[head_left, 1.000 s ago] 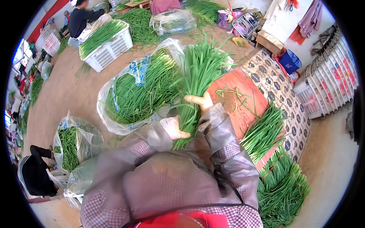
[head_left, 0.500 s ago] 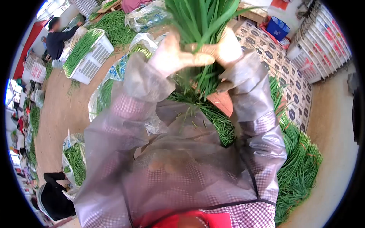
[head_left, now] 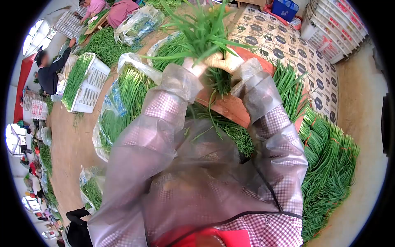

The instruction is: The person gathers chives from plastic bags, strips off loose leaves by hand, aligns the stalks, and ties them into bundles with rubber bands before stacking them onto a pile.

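Observation:
A bunch of long green stalks (head_left: 205, 35) is held up at the top middle, its leaves fanning outward. My left hand (head_left: 195, 66) grips it from the left, partly hidden by leaves and sleeve. My right hand (head_left: 225, 61) is wrapped round its right side, close beside the left. Below the hands lies a reddish board (head_left: 230, 108), with loose green stalks (head_left: 232, 131) nearer my lap. To the right of the board rests another pile of stalks (head_left: 288, 84). An open plastic bag (head_left: 100, 138) full of stalks lies to the left.
Tied green bundles (head_left: 329, 164) are heaped at the right. White crates (head_left: 333, 31) stack at the upper right near a blue basket (head_left: 284, 9). A white crate of stalks (head_left: 92, 88) stands left, beside a person in dark clothes (head_left: 51, 74). Another person is at the lower left.
Both hands first rose with the bunch, then brought it a little nearer and to the left. The bunch's leaves now spread outward. The view has shifted.

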The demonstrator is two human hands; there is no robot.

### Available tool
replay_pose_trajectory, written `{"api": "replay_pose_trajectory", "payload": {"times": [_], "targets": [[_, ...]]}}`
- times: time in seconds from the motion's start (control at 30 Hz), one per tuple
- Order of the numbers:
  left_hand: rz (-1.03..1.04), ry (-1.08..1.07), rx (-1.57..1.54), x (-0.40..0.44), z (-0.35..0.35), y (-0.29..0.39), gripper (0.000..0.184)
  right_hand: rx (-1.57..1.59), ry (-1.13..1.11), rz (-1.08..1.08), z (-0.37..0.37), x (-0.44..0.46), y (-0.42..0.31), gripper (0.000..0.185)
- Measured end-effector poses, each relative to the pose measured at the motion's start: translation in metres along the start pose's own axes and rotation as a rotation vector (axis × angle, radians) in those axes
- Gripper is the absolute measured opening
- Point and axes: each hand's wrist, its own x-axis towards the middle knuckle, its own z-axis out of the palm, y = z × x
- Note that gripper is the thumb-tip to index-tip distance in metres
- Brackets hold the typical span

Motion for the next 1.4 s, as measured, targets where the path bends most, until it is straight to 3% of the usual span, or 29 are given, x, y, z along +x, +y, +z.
{"api": "replay_pose_trajectory", "payload": {"times": [0.03, 0.07, 0.1, 0.17, 0.2, 0.23, 0.33, 0.37, 0.4, 0.43, 0.57, 0.63, 0.67, 0.73, 0.8, 0.83, 0.9, 0.93, 0.97, 1.03, 1.1, 1.17, 1.23, 1.3, 1.37, 1.4], "targets": [[-0.007, 0.104, 0.006, -0.006, 0.004, 0.004, 0.030, -0.083, -0.012, -0.008, 0.007, -0.003, -0.021, 0.071], [0.008, 0.138, -0.089, -0.012, 0.011, 0.013, 0.034, -0.179, 0.202, -0.290, 0.017, 0.004, 0.007, 0.070], [0.020, 0.173, -0.185, -0.019, 0.016, 0.023, 0.038, -0.386, 0.148, -0.077, 0.012, 0.024, 0.027, 0.077], [0.076, 0.122, -0.109, -0.029, 0.011, 0.035, 0.042, -0.359, 0.116, -0.056, 0.021, 0.020, 0.001, 0.075], [0.071, 0.122, -0.005, -0.037, 0.006, 0.045, 0.045, -0.161, -0.003, -0.170, 0.025, 0.027, 0.011, 0.066], [0.064, 0.122, 0.100, -0.048, 0.006, 0.059, 0.048, -0.157, -0.006, -0.170, 0.032, 0.024, 0.002, 0.066], [0.022, -0.010, 0.143, -0.072, -0.011, 0.089, 0.052, 0.155, -0.304, -0.183, 0.053, 0.019, -0.026, 0.047], [0.003, -0.073, 0.207, -0.077, -0.017, 0.092, 0.053, 0.140, -0.342, -0.220, 0.065, 0.022, -0.028, 0.049], [-0.023, -0.129, 0.000, -0.084, -0.021, 0.092, 0.050, 0.176, -0.386, -0.196, 0.077, 0.022, -0.030, 0.052], [-0.027, -0.123, 0.001, -0.095, -0.015, 0.096, 0.050, 0.216, -0.429, -0.174, 0.085, 0.019, -0.033, 0.054], [-0.178, 0.038, -0.221, -0.127, -0.038, 0.096, 0.035, 0.329, -0.479, 0.044, 0.126, 0.009, -0.026, 0.046], [-0.093, 0.038, -0.286, -0.139, -0.065, 0.093, 0.023, 0.086, -0.499, 0.228, 0.135, -0.022, -0.055, 0.053], [-0.109, 0.229, -0.443, -0.148, -0.070, 0.093, 0.021, 0.051, -0.575, 0.135, 0.147, -0.016, -0.006, 0.067], [-0.153, 0.326, -0.421, -0.168, -0.094, 0.105, 0.014, 0.085, -0.683, 0.110, 0.163, -0.033, 0.040, 0.088], [-0.130, 0.386, -0.398, -0.183, -0.137, 0.095, 0.013, 0.026, -0.730, 0.197, 0.174, -0.055, 0.068, 0.081], [-0.011, 0.501, -0.435, -0.188, -0.160, 0.088, 0.012, 0.016, -0.754, 0.272, 0.176, -0.066, 0.071, 0.076], [0.116, 0.622, -0.473, -0.202, -0.200, 0.077, 0.013, 0.232, -0.658, 0.213, 0.181, -0.079, 0.090, 0.068], [0.142, 0.629, -0.506, -0.210, -0.216, 0.073, 0.012, 0.177, -0.604, 0.225, 0.179, -0.083, 0.101, 0.064], [0.168, 0.632, -0.539, -0.216, -0.227, 0.071, 0.013, 0.198, -0.453, 0.206, 0.181, -0.098, 0.091, 0.048], [0.187, 0.624, -0.554, -0.230, -0.244, 0.063, 0.015, 0.030, -0.384, 0.471, 0.167, -0.106, 0.082, 0.030], [0.228, 0.822, -0.528, -0.245, -0.254, 0.058, 0.018, 0.153, -0.119, 0.320, 0.151, -0.126, 0.131, 0.025], [0.305, 0.852, -0.691, -0.268, -0.296, 0.042, 0.019, 0.489, 0.370, 0.583, 0.109, -0.159, 0.155, 0.027], [0.302, 0.969, -0.688, -0.273, -0.286, 0.041, 0.020, 0.449, 0.268, 0.553, 0.112, -0.158, 0.140, 0.031], [0.293, 0.990, -0.676, -0.276, -0.280, 0.037, 0.021, 0.419, -0.041, 0.469, 0.160, -0.141, 0.103, 0.037], [0.293, 1.000, -0.667, -0.274, -0.268, 0.033, 0.022, 0.070, -0.125, 0.334, 0.196, -0.107, 0.097, 0.041], [0.292, 0.989, -0.669, -0.275, -0.258, 0.035, 0.023, -0.058, -0.154, 0.413, 0.211, -0.092, 0.085, 0.043]]}}
